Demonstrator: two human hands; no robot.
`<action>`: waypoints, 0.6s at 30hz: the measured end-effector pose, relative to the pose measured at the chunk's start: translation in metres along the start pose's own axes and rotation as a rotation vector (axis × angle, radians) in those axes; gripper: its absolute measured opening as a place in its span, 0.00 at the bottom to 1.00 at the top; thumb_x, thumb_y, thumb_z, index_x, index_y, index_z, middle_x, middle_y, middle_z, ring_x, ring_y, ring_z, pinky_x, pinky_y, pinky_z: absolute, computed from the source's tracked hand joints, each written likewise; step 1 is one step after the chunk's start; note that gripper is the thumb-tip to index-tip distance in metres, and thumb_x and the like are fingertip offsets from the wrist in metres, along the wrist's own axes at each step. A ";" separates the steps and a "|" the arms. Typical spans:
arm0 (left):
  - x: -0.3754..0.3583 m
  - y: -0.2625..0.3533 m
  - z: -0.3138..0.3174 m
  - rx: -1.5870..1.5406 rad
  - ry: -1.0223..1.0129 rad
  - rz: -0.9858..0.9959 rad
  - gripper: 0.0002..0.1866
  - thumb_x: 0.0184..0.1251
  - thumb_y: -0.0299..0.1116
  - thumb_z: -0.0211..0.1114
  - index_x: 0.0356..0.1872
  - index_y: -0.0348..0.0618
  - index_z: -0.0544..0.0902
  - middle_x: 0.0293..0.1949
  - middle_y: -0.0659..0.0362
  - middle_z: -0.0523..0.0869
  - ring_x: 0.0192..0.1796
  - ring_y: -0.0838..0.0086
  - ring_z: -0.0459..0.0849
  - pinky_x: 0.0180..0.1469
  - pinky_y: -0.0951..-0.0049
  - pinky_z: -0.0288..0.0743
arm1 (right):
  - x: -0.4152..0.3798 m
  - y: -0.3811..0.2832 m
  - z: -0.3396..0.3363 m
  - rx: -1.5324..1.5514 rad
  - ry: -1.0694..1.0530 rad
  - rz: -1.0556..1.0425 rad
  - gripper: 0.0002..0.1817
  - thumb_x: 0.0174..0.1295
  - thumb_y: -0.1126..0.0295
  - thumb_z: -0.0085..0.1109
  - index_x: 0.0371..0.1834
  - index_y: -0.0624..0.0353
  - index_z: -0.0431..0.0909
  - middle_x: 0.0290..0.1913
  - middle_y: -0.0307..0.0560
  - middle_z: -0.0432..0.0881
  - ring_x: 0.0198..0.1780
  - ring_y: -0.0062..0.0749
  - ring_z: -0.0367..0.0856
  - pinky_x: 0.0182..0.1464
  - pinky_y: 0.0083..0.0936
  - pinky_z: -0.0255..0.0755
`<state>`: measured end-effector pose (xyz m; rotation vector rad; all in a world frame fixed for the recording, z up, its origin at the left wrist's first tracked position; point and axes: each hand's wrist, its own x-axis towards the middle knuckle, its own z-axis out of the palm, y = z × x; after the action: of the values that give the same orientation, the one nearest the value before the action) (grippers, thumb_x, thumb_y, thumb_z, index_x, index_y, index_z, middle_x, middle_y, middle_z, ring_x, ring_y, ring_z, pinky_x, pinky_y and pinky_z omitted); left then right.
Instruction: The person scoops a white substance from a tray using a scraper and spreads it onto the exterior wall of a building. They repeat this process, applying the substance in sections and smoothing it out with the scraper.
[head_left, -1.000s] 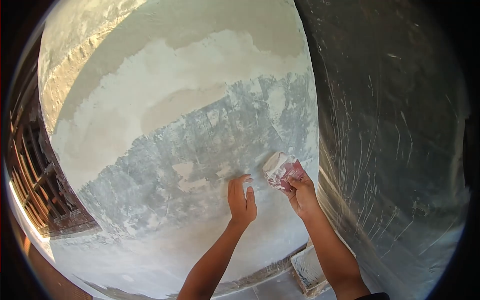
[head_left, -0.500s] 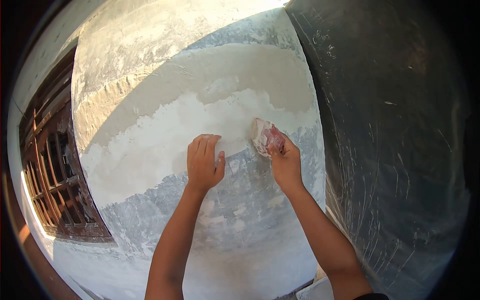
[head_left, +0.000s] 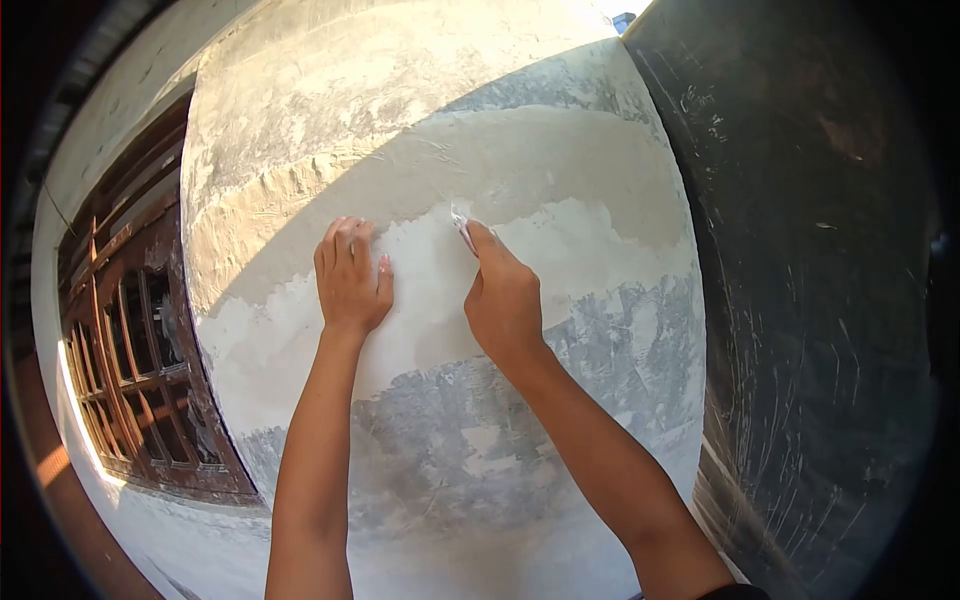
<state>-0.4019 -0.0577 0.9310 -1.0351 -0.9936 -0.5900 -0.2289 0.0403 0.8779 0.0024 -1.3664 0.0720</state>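
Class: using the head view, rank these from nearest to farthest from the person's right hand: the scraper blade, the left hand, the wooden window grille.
1. Scraper blade: gripped by the right hand, poking out at its fingertips against the wall.
2. Left hand: flat on the plaster, just to the left.
3. Wooden window grille: far left, beyond the plastered pier.

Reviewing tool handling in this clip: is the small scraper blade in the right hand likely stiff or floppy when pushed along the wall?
The scraper blade looks thin and flat, so probably springy. The right hand nearly hides it, suggesting it is light. Its plaster coating may make it slippery.
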 end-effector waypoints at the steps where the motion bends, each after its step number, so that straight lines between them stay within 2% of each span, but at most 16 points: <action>1: -0.002 -0.007 0.001 -0.001 0.005 0.004 0.24 0.59 0.31 0.60 0.59 0.42 0.71 0.60 0.50 0.72 0.68 0.53 0.66 0.67 0.54 0.59 | 0.002 -0.001 0.011 -0.084 0.000 -0.007 0.26 0.55 0.87 0.53 0.61 0.66 0.71 0.59 0.64 0.78 0.58 0.57 0.79 0.55 0.39 0.77; 2: -0.006 -0.012 0.003 -0.012 0.014 0.016 0.25 0.60 0.32 0.60 0.60 0.43 0.70 0.61 0.50 0.71 0.69 0.52 0.65 0.68 0.53 0.58 | 0.003 -0.001 0.023 -0.086 0.005 -0.009 0.26 0.55 0.87 0.53 0.61 0.66 0.71 0.59 0.64 0.78 0.58 0.57 0.79 0.55 0.39 0.77; 4: -0.009 -0.017 0.005 -0.026 0.033 0.035 0.26 0.60 0.32 0.60 0.61 0.44 0.69 0.62 0.50 0.70 0.70 0.51 0.63 0.69 0.52 0.56 | 0.005 0.000 0.046 -0.290 0.009 -0.023 0.26 0.55 0.84 0.54 0.62 0.69 0.71 0.62 0.65 0.76 0.63 0.59 0.75 0.59 0.39 0.76; 8: -0.011 -0.019 0.006 -0.134 0.098 0.007 0.26 0.62 0.34 0.59 0.62 0.45 0.67 0.63 0.50 0.70 0.70 0.50 0.63 0.69 0.50 0.55 | 0.006 -0.003 0.086 -0.429 0.066 -0.061 0.29 0.57 0.80 0.56 0.65 0.72 0.68 0.61 0.66 0.76 0.63 0.61 0.75 0.60 0.39 0.75; 10: -0.014 -0.021 0.005 -0.204 0.132 0.011 0.26 0.62 0.34 0.59 0.62 0.44 0.67 0.62 0.50 0.70 0.70 0.49 0.64 0.69 0.51 0.55 | 0.007 -0.009 0.103 -0.628 0.035 -0.021 0.30 0.58 0.76 0.58 0.66 0.72 0.68 0.62 0.66 0.76 0.63 0.59 0.76 0.60 0.37 0.75; 11: -0.014 -0.022 0.005 -0.204 0.134 0.018 0.26 0.62 0.34 0.59 0.62 0.44 0.67 0.62 0.50 0.70 0.70 0.49 0.64 0.69 0.51 0.55 | 0.008 -0.011 0.109 -0.627 0.043 -0.018 0.30 0.58 0.76 0.58 0.66 0.72 0.68 0.62 0.66 0.76 0.63 0.59 0.76 0.60 0.37 0.75; 13: -0.015 -0.023 0.005 -0.242 0.169 0.018 0.26 0.61 0.33 0.60 0.61 0.44 0.67 0.61 0.49 0.71 0.69 0.49 0.65 0.68 0.51 0.56 | 0.010 -0.016 0.114 -0.842 -0.064 0.007 0.28 0.59 0.73 0.59 0.64 0.70 0.71 0.62 0.66 0.76 0.61 0.56 0.79 0.60 0.36 0.76; 17: -0.016 -0.023 0.005 -0.266 0.191 0.031 0.27 0.60 0.33 0.61 0.61 0.43 0.67 0.61 0.48 0.72 0.68 0.49 0.66 0.68 0.51 0.56 | -0.015 -0.025 0.102 -0.938 -0.090 -0.085 0.28 0.56 0.75 0.62 0.63 0.70 0.73 0.58 0.63 0.79 0.56 0.53 0.82 0.58 0.37 0.76; 18: -0.016 -0.023 0.005 -0.265 0.194 0.023 0.27 0.59 0.33 0.61 0.61 0.43 0.67 0.60 0.48 0.72 0.68 0.49 0.66 0.67 0.51 0.56 | -0.020 -0.029 0.084 -0.782 -0.124 -0.112 0.30 0.54 0.76 0.62 0.63 0.69 0.73 0.54 0.61 0.81 0.52 0.51 0.84 0.55 0.36 0.77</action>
<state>-0.4297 -0.0640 0.9274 -1.1956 -0.7453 -0.8019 -0.3131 0.0067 0.8766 -0.5789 -1.4399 -0.5659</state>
